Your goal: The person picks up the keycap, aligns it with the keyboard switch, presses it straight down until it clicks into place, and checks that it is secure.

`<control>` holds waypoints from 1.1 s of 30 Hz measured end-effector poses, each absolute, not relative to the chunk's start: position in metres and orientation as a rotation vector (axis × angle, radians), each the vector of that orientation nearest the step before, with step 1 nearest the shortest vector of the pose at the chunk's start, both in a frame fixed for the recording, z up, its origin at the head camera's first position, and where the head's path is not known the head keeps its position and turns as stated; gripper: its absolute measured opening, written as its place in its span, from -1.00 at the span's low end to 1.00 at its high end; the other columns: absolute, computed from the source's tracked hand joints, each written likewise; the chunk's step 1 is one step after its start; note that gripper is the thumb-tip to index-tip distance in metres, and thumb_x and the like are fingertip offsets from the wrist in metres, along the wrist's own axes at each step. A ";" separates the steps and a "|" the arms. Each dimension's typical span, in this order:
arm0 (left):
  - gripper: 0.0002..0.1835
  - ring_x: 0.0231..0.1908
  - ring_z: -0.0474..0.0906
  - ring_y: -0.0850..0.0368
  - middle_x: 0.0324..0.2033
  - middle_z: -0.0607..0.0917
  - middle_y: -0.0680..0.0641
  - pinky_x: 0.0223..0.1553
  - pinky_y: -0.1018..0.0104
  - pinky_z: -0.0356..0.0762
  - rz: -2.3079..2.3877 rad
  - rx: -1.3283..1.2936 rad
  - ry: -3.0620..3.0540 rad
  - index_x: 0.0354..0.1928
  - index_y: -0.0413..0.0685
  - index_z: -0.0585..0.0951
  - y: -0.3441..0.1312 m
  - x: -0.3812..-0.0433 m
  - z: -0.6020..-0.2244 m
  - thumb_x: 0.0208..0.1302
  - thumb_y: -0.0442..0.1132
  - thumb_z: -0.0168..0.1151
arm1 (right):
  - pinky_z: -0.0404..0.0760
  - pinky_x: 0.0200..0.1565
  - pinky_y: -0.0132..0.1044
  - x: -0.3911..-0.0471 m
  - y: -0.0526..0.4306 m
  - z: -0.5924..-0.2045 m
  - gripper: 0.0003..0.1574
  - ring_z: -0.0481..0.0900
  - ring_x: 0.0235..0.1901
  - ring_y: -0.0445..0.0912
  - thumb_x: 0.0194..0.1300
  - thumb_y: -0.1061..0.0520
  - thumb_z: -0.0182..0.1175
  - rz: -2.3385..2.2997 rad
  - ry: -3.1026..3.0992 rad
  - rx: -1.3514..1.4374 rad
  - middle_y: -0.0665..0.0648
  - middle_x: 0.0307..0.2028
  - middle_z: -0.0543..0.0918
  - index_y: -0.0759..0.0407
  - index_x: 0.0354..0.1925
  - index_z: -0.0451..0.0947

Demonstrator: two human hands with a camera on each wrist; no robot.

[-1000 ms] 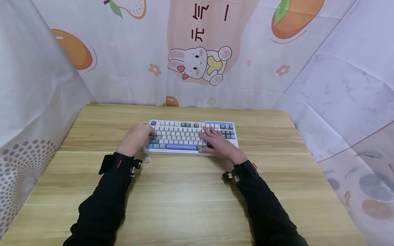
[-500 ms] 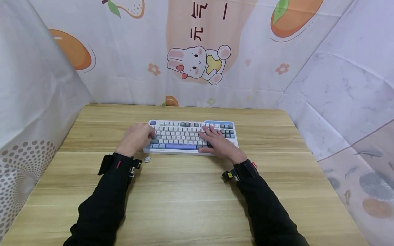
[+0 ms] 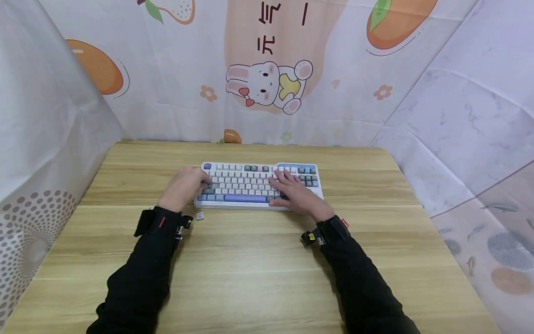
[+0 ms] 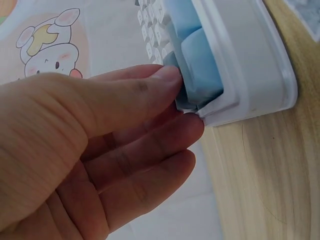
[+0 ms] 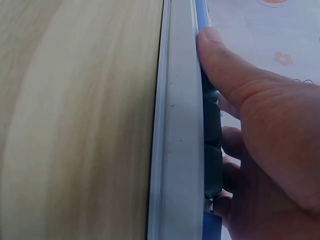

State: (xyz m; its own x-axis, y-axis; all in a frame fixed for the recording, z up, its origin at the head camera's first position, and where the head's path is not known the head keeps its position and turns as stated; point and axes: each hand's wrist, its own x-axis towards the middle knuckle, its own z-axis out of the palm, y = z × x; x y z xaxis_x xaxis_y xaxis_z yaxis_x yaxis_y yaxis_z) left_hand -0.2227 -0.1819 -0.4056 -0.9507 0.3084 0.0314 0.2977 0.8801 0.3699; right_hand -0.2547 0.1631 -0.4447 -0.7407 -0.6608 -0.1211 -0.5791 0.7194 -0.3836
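A compact keyboard with a white case and white, grey, blue and purple keys lies on the table. At its left end is my left hand, fingers curled. In the left wrist view, my left thumb and index finger pinch a blue-grey keycap at the edge, beside pale blue keys; the index fingertip is partly hidden. My right hand rests spread on the keyboard's right part. In the right wrist view, its thumb lies along the front edge, over dark keys.
A small white square piece with a dark pattern lies on the wooden table, just before the keyboard's left front corner. Printed curtains hang behind the table and along both sides.
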 end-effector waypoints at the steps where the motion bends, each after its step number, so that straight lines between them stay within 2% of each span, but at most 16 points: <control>1: -0.78 0.03 0.65 -0.11 -0.03 0.74 -0.24 0.04 -0.04 0.58 0.585 0.492 3.020 -0.03 -0.24 0.77 -0.182 -0.223 -0.406 0.31 -0.48 0.33 | -0.28 0.51 0.10 -0.255 0.163 -0.445 -0.01 -0.34 0.57 0.12 0.45 -0.32 0.10 -0.475 2.674 -0.982 0.18 0.60 -0.17 0.02 0.61 0.01; 17: -0.79 0.02 0.66 -0.10 -0.04 0.75 -0.24 0.01 -0.01 0.60 0.528 0.532 3.072 -0.07 -0.21 0.79 -0.179 -0.220 -0.408 0.31 -0.49 0.31 | -0.26 0.50 0.14 -0.254 0.162 -0.443 -0.02 -0.31 0.57 0.15 0.47 -0.28 0.11 -0.473 2.678 -0.992 0.22 0.60 -0.15 0.07 0.60 0.03; 27: -0.73 -0.15 0.65 0.00 -0.11 0.76 -0.22 -0.14 0.07 0.60 0.432 0.502 3.101 -0.13 -0.18 0.81 -0.174 -0.219 -0.408 0.27 -0.57 0.25 | -0.27 0.50 0.14 -0.253 0.161 -0.441 -0.02 -0.32 0.57 0.15 0.47 -0.29 0.11 -0.471 2.668 -0.980 0.23 0.60 -0.15 0.07 0.60 0.02; 33: -0.70 -0.13 0.66 -0.03 -0.13 0.77 -0.22 -0.10 0.05 0.61 0.427 0.503 3.110 -0.14 -0.18 0.81 -0.172 -0.221 -0.410 0.21 -0.61 0.25 | -0.26 0.50 0.15 -0.253 0.161 -0.441 -0.03 -0.31 0.57 0.16 0.47 -0.27 0.12 -0.495 2.668 -0.980 0.23 0.60 -0.14 0.09 0.60 0.03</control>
